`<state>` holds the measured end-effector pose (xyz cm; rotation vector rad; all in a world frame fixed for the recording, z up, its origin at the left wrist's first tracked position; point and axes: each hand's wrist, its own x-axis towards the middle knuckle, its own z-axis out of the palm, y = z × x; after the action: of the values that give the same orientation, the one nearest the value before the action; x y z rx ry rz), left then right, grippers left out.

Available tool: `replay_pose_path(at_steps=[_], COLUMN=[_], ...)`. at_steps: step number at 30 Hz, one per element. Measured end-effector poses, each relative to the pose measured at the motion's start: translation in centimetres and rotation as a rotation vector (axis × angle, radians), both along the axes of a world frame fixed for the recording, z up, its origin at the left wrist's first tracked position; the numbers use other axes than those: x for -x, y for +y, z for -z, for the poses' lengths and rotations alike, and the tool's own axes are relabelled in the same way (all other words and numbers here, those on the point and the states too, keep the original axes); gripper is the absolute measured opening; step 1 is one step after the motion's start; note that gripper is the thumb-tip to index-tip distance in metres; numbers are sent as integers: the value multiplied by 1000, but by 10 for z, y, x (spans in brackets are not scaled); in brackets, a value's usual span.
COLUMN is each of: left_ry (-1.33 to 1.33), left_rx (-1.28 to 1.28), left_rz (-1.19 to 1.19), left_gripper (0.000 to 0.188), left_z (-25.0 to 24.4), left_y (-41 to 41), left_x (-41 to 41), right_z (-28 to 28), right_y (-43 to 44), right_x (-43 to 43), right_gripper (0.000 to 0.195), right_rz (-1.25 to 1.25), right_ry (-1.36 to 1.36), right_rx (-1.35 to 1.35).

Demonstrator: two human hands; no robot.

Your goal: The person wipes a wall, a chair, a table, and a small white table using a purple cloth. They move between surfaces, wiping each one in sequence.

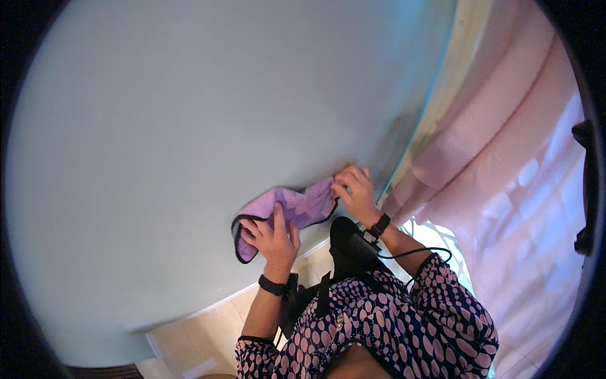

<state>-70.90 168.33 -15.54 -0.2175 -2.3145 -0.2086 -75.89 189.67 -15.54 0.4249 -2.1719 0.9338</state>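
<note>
A purple cloth with black edging (pixel 303 201) lies stretched and creased against a broad, pale grey-blue, wall-like surface (pixel 189 118). My left hand (pixel 273 239) is on the cloth's left end, fingers spread and some of them at the dark hem, with that corner hanging below. At the opposite end, my right hand (pixel 356 192) pinches a bunched corner between thumb and fingers. Both wrists wear black straps, and a cable runs from the device (pixel 365 245) at the right wrist.
Sheer pink curtains (pixel 478 156) hang on the right beside a cream frame strip (pixel 447 90). Below the surface runs a white edge, then beige floor tiles (pixel 213 331). A dark ribbed item (pixel 104 372) shows at the lower left.
</note>
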Motion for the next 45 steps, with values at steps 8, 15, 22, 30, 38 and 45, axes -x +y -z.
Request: replay_pose_path(at_steps=[8,15,22,30,38,45], left_ry=[288,536,291,-176,-177,195], left_rx=[-26,-27,157,112,41,-118], left_rz=[15,-1,169,686,732,573], left_gripper=[61,60,59,59,67,60], left_z=[-143,-209,-183,-52,-64,-171], left_y=[75,110,131,159,176,153], left_x=[62,68,63,67,73,80], right_z=[-172,-174,-101,19,-16,-158], right_y=[51,32,40,80,112,92], right_x=[54,39,66,48,54,96], right_gripper=[21,34,46,58,54,56], right_rz=[222,160,365,539,584,479], right_ry=[464,805,443,-100,-83,538], right_rx=[456,205,231,301,139,136])
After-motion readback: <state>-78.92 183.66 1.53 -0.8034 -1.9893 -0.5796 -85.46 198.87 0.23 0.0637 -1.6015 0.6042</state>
